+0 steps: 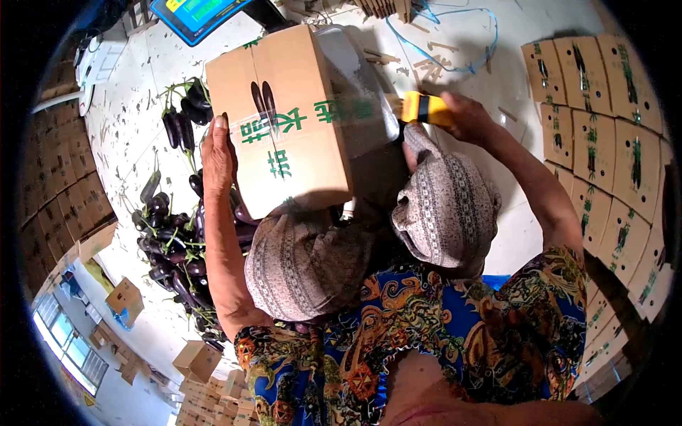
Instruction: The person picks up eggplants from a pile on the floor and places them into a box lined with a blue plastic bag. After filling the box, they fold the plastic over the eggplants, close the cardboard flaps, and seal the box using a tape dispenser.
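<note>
A printed cardboard box (pixel 302 153) with green characters and a picture of eggplants sits in front of my knees. My left hand (pixel 217 153) holds its left side, the fingertips at the top edge and some fingers hidden. In my right hand (pixel 470 119) is a yellow tape dispenser (pixel 426 110), to the right of the box and just beyond my right knee. A strip of clear tape (pixel 355 108) runs across the box's top and out toward the dispenser. Behind the box shows a grey tub-like surface (pixel 344 57), partly hidden.
Many eggplants (pixel 177 252) lie on the floor to the left. Stacked printed boxes (pixel 597 121) line the right side, and more stacks (pixel 60 184) stand at the left. A blue-framed digital display (pixel 199 14), blue strap (pixel 490 42) and cardboard scraps (pixel 430 67) are ahead.
</note>
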Tool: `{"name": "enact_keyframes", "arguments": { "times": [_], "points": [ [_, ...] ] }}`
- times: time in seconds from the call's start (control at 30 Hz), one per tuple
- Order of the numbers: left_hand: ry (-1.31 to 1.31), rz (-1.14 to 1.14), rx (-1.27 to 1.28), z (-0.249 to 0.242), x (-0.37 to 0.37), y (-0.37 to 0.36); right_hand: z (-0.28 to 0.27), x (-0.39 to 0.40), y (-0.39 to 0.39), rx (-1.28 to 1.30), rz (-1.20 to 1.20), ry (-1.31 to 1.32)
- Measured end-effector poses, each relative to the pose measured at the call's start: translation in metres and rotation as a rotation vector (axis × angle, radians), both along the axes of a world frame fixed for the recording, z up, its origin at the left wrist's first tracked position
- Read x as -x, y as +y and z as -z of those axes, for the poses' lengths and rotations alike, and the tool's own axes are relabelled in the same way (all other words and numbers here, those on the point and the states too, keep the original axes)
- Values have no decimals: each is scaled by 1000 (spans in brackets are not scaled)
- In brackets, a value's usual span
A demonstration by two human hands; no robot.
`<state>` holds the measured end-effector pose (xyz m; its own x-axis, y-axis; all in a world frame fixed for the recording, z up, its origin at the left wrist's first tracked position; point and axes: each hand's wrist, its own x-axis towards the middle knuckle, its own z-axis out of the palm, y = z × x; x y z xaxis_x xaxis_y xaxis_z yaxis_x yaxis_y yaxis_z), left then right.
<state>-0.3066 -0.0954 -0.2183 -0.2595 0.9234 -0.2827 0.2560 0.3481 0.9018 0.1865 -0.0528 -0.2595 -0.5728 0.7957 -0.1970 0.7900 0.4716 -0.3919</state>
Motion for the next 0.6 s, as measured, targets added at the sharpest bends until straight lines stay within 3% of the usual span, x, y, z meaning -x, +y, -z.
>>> {"name": "enact_keyframes", "arguments": {
  "times": [0.07, 0.13, 0.2, 0.27, 0.33, 0.43, 0.47, 0.5, 0.53, 0.6],
  "points": [
    [34, 3, -26, 3, -3, -1, -14, 41, 8, 11, -37, -112],
    [79, 3, -57, 2, -3, 0, 24, 54, 24, 100, -59, -49],
    [109, -8, -36, -1, -5, -1, 11, 120, 31, 310, 130, -398],
    [24, -49, -3, -9, -17, 0, 28, 142, 30, -175, -463, -112],
    [-93, -100, -40, -3, -19, -1, 1, 186, 31, -474, -785, -675],
    [-183, -60, 44, -15, -24, -1, -8, 189, 41, -375, -921, -678],
    [-209, -51, 37, -16, -28, 1, 27, 166, 44, -581, -813, -518],
    [-230, -43, 34, -16, -29, 3, 16, 142, 58, -313, -714, 65],
    [-247, -37, 37, -19, -30, 1, 7, 128, 53, -154, -455, -5],
    [-329, 36, 4, -34, -47, 5, -13, 93, 73, 249, -216, -36]
  ]
}}
